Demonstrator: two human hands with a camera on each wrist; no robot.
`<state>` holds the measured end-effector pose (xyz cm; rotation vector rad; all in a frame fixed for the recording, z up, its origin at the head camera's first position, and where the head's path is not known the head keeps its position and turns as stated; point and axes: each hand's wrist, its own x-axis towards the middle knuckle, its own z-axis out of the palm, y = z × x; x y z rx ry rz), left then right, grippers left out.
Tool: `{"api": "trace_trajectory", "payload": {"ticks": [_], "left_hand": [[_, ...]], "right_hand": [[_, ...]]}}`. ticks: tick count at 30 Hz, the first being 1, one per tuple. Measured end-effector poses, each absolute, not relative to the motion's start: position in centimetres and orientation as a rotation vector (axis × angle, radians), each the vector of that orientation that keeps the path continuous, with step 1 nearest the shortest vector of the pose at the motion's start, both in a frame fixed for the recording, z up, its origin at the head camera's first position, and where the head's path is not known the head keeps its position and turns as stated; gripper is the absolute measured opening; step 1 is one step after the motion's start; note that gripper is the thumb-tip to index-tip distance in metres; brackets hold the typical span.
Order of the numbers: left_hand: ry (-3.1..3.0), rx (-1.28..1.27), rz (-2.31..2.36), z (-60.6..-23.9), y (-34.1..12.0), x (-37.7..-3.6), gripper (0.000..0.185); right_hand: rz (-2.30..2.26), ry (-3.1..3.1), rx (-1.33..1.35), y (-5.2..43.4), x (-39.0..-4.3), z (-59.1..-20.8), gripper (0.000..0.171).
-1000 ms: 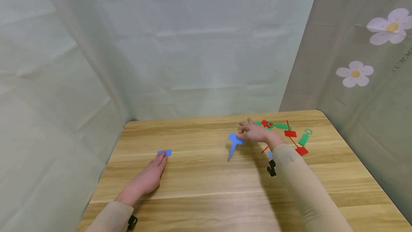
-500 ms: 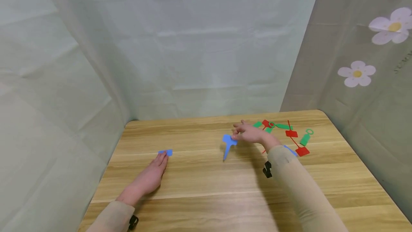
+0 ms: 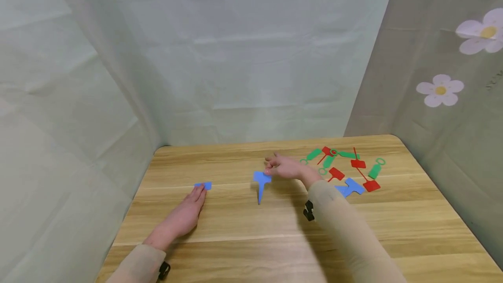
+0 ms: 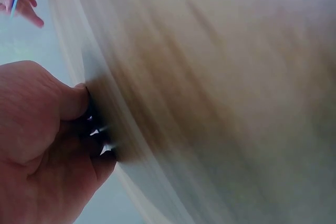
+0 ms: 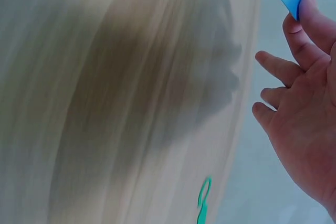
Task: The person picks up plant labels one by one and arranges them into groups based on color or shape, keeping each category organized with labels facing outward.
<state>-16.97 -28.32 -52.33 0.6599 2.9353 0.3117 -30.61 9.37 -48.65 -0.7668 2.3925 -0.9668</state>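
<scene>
My right hand [image 3: 288,167] pinches a blue T-shaped plant label [image 3: 261,178] by one corner of its head, between thumb and index finger. The label hangs above the table with its pointed stem down; the other fingers are spread, as the right wrist view shows. On the left, my left hand [image 3: 184,214] rests on the table, fingertips on a second blue label [image 3: 207,185]. Only that label's head shows past the fingers; the rest is hidden. In the left wrist view the thumb [image 4: 73,102] and fingers meet the table, and their undersides are dark.
Right of my right hand lie several green ring tags [image 3: 375,170] and red T-shaped labels [image 3: 336,173]. More blue label [image 3: 353,186] lies there, partly behind my right sleeve. The wooden table [image 3: 243,248] ends at a grey curtain [image 3: 251,77].
My right hand has moved left and slightly nearer with the blue plant label, uncovering more of the red, green and blue pieces. My left hand stays in place.
</scene>
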Motion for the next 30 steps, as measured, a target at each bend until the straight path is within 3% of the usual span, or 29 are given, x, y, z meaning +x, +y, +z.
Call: {"api": "trace_trajectory", "payload": {"ticks": [15,30], "left_hand": [[2.932,0.671,0.312,-52.0,-27.9,-16.5,0.054],[2.918,0.649,0.327,-51.9,-27.4,-16.3,0.055]], "right_hand": [[-0.892,2.482,-0.873,-0.1,-29.6,-49.8,0.024],[-0.753,2.716,-0.796,-4.1,-29.1,-50.6,0.026]]}}
